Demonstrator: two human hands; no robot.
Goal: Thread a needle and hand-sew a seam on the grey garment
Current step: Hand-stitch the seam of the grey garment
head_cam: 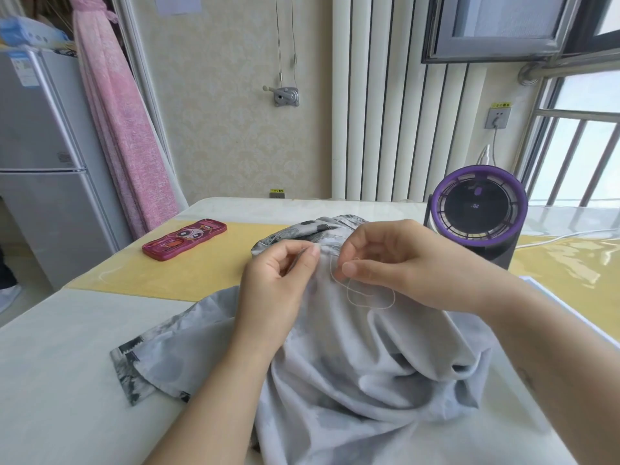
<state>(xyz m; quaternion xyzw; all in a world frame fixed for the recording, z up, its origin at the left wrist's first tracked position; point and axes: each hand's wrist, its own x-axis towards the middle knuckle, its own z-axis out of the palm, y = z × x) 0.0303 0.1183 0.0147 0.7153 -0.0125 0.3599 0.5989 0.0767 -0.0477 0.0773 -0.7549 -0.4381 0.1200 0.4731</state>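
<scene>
The grey garment (362,360) lies bunched on the table in front of me, with a patterned hem at the left and a raised fold at the far end. My left hand (278,283) pinches a thin needle (299,256) between thumb and forefinger, just above the cloth. My right hand (396,263) is beside it, with thumb and fingers pinching the white thread (362,295). The thread loops loosely over the grey fabric below my right hand. The two hands are close together over the upper fold.
A red phone case (184,239) lies on the yellow table mat (201,273) at the left. A purple-rimmed desk fan (478,209) stands at the back right with a white cable (553,238). A fridge (43,162) stands left of the table.
</scene>
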